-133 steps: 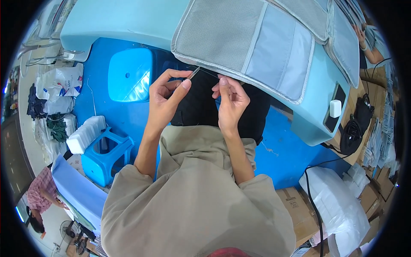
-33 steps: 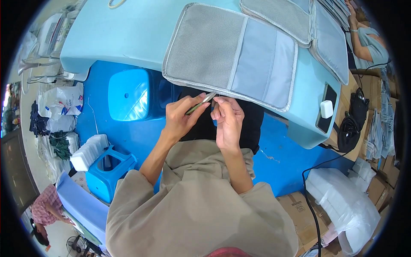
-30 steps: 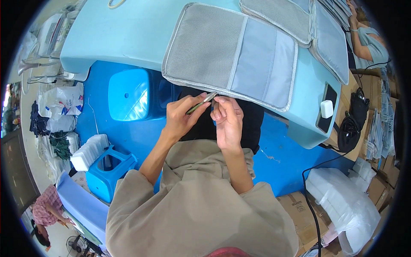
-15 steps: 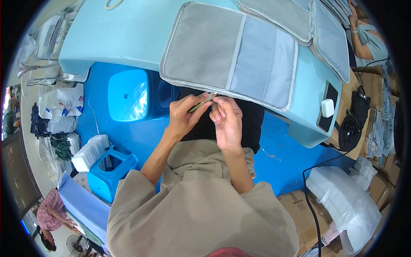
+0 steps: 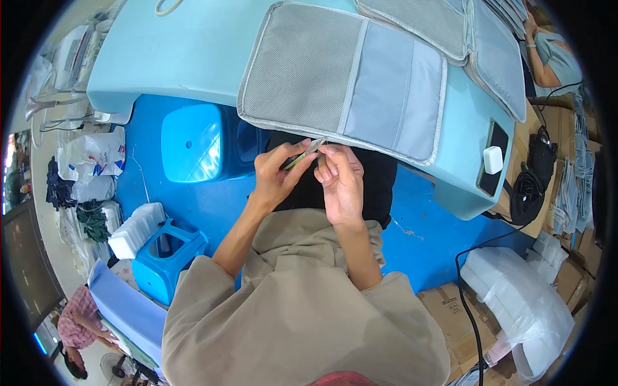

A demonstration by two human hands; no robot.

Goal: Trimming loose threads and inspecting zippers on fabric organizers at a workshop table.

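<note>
Tool (image 5: 316,146), slim, with a bright metal tip and a greenish handle, is pinched between the thumb and forefinger of the left hand (image 5: 273,175), its tip slanting up toward the right hand's fingers. The right hand (image 5: 341,186) has its thumb and forefinger drawn close together just beside that tip, the other fingers curled; whether they grip something fine cannot be told. Directly beyond the fingertips lies a flat pouch (image 5: 306,71), grey mesh on its left part and smooth pale blue-grey cloth on its right, its piped near edge just beside the tool's tip. Under it, spreading beyond the fingers and off to both sides, is a light blue table (image 5: 180,58). Farther from the fingers, up to the right, a second mesh pouch (image 5: 421,24) lies near the first. Well to the right of the fingers, a white case (image 5: 493,160) rests on a dark phone-like slab (image 5: 496,136) at the table's edge. Left of the fingers, lower than the tabletop, stands a blue stool (image 5: 187,141). Farther down to the left are another blue stool (image 5: 154,273) and a white stack (image 5: 136,230); down to the right, a cardboard box (image 5: 447,312).
</note>
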